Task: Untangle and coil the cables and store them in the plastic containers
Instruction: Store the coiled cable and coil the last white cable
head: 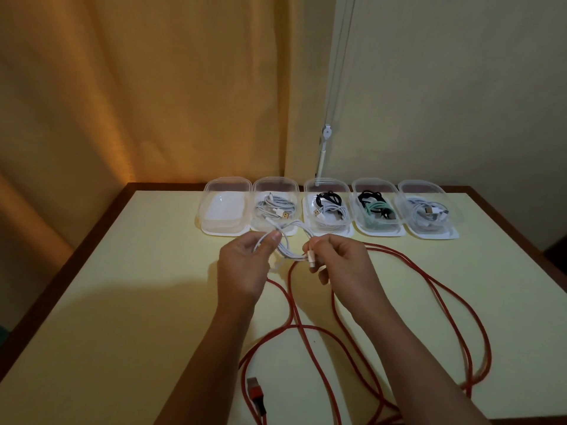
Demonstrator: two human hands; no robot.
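Above the middle of the table [129,271], both hands are busy with a white cable [290,251] that is already gathered into a few loose loops: the left hand [245,265] pinches the bundle between thumb and fingers, while the right hand [337,262] grips the cable's free end near its plug. By my reading, the step in hand is coiling this white cable, nearly done. A long red braided cable [429,299] sprawls across the table beneath the wrists, uncoiled, its plug [254,391] near the front edge. At the far side stands a row of five clear plastic containers; four hold coiled cables, and the leftmost container [224,207] looks empty. The next move probably calls for tucking the last length into the coil, keeping the loops from springing apart, then carrying it to a container without snagging the red cable.
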